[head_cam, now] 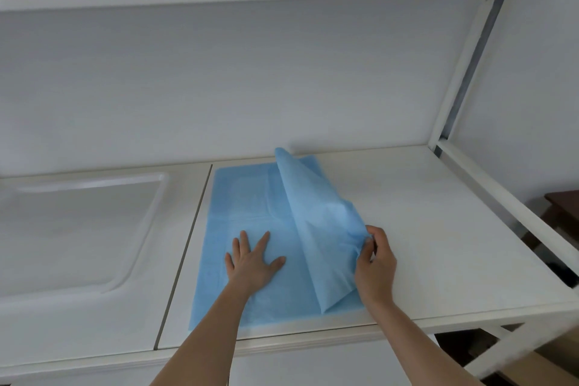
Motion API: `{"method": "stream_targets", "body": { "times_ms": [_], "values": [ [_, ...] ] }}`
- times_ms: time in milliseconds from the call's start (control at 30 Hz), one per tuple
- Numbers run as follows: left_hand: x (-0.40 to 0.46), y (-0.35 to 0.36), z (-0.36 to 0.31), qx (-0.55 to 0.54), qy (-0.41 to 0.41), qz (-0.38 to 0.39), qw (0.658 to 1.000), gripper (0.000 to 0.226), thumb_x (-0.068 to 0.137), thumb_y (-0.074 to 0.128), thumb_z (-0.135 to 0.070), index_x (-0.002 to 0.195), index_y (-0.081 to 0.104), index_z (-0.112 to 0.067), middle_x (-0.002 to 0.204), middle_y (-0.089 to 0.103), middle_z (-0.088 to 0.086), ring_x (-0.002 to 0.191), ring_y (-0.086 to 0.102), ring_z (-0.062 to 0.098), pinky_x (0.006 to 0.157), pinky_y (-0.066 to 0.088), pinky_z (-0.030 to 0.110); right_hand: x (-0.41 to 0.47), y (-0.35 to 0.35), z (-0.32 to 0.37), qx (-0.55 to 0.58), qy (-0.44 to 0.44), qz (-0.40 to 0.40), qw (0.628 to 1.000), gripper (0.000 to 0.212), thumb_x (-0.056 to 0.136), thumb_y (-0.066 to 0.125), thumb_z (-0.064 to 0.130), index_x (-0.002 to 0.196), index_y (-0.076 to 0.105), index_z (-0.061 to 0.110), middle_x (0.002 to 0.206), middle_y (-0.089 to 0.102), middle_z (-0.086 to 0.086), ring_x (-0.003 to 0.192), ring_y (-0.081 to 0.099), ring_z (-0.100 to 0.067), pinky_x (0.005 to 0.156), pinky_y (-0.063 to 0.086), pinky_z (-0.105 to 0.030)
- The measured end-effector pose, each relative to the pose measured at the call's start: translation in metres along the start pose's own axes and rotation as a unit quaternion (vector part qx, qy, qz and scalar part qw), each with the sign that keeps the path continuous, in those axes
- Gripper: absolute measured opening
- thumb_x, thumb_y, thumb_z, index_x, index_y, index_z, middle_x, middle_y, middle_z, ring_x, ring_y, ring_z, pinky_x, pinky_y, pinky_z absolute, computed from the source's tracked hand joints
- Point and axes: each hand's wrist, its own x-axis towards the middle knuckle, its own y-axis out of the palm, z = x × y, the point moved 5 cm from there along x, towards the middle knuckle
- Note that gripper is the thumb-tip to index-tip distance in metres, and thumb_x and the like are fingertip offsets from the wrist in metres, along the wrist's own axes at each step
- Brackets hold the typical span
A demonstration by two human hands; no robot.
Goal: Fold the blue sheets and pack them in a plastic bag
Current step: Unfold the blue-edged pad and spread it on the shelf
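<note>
a thin light-blue rectangular sheet is spread flat on the white tabletop, just right of the seam between two panels. the left hand is pressed flat on its near part, fingers straight and spread. the sheet's right edge is pinched between the curled fingers and thumb of the right hand, at three o'clock from the left hand, and is lifted into a raised flap. a clear plastic bag lies flat at nine o'clock, well apart from the sheet.

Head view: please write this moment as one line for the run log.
step: folding | left hand: flat on thin blue sheet | right hand: pinches lifted sheet edge | clear plastic bag: left on white table
</note>
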Motion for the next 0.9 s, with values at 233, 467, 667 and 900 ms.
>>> {"method": "stream_targets", "body": {
  "times_ms": [233, 467, 667, 900],
  "values": [
    [0.001, -0.002, -0.002, 0.003, -0.009, 0.011, 1.0, 0.073, 0.086, 0.042, -0.067, 0.148, 0.009, -0.045, 0.159, -0.015, 0.007, 0.146, -0.013, 0.026, 0.116, -0.002, 0.047, 0.031, -0.04, -0.016, -0.047, -0.01, -0.069, 0.996, 0.028, 0.091, 0.039, -0.009, 0.099, 0.058, 0.01, 0.079, 0.058, -0.003, 0.064, 0.047, -0.013, 0.058, 0.033, -0.01],
    [0.001, -0.007, -0.007, 0.01, -0.022, 0.033, 0.999, 0.075, 0.086, 0.046, -0.065, 0.147, 0.01, -0.043, 0.158, -0.016, 0.006, 0.146, -0.012, 0.026, 0.114, 0.003, 0.053, 0.05, -0.074, -0.026, -0.076, 0.013, -0.115, 0.99, 0.028, 0.09, 0.037, -0.009, 0.103, 0.056, 0.006, 0.081, 0.058, -0.007, 0.071, 0.051, -0.026, 0.066, 0.033, -0.026],
    [0.002, -0.011, -0.009, 0.009, -0.031, 0.038, 0.999, 0.077, 0.085, 0.05, -0.064, 0.147, 0.012, -0.041, 0.158, -0.013, 0.006, 0.146, -0.01, 0.025, 0.113, 0.007, 0.056, 0.061, -0.098, -0.034, -0.11, 0.034, -0.143, 0.983, 0.027, 0.092, 0.037, -0.005, 0.109, 0.056, 0.004, 0.082, 0.057, -0.009, 0.074, 0.051, -0.027, 0.069, 0.033, -0.027],
    [0.002, -0.014, -0.012, 0.013, -0.032, 0.036, 0.999, 0.077, 0.083, 0.052, -0.063, 0.146, 0.014, -0.04, 0.158, -0.007, 0.005, 0.146, -0.006, 0.025, 0.113, 0.011, 0.056, 0.08, -0.128, -0.033, -0.128, 0.09, -0.182, 0.971, 0.029, 0.094, 0.035, -0.001, 0.114, 0.055, 0.005, 0.088, 0.058, -0.014, 0.083, 0.055, -0.032, 0.071, 0.035, -0.031]
  ]
}}
